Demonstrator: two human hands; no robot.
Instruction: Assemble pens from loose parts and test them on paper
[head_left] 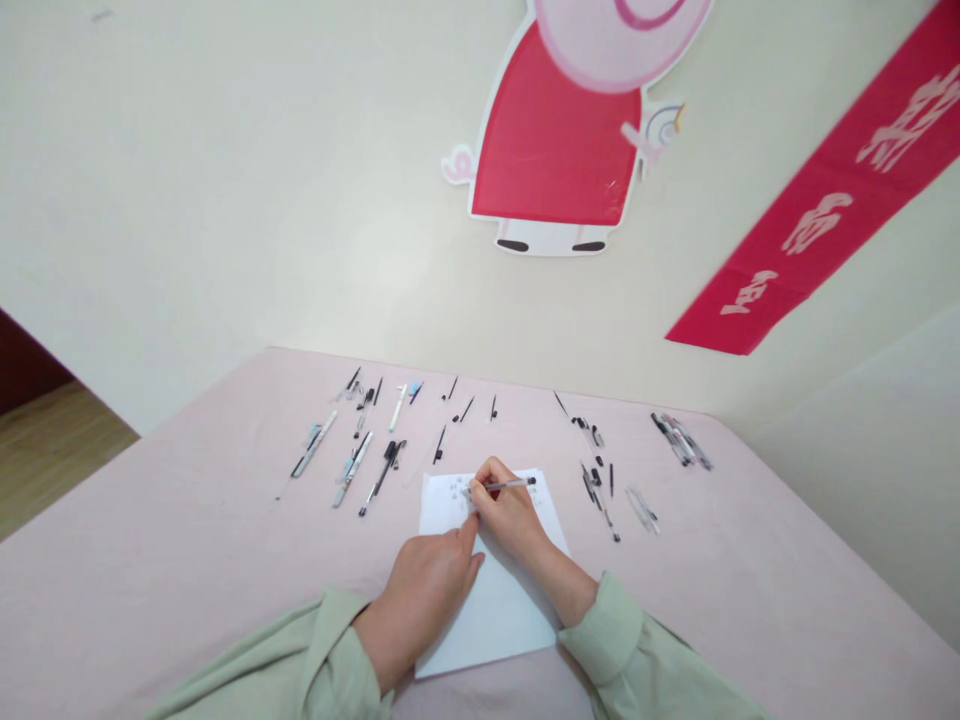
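A pink-covered table (187, 540) bears a sheet of paper and scattered pens and pen parts. Toward its right side are clear barrels (642, 510), too small to tell what is inside them.

The paper (487, 625) is white and lies near the middle of the table, slightly askew. Small dark marks run along its upper part, too small to read. The pen (516, 484) is above that upper part, slim, with a greyish barrel and a black end pointing right; its other end points left, toward the marks.

The person's right hand (511, 515) grasps the pen, thumb and fingers pinched around it near its left end. The left hand (429, 582) rests on the left side of the paper, released, index finger and thumb reaching toward the right hand. Both arms wear pale green sleeves (611, 628).

To the left of the paper are a white pen (397, 408) and darker ones; farther right, a bundle of pens (681, 440). On the wall behind are a cartoon cutout (559, 150) in red and a red banner (780, 260) with pale characters.
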